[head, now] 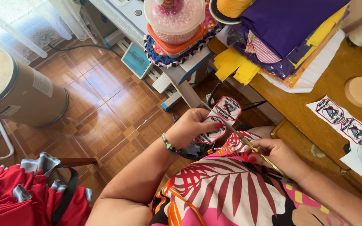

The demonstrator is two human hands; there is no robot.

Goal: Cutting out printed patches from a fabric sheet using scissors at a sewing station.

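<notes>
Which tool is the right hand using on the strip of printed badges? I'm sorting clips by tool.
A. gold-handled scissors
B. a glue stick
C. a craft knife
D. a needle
A: the right hand grips gold-handled scissors whose blades reach up to the strip of printed badges that the left hand pinches over the lap.

Bright daylight from curtained window, sharp, edges warped.
</notes>
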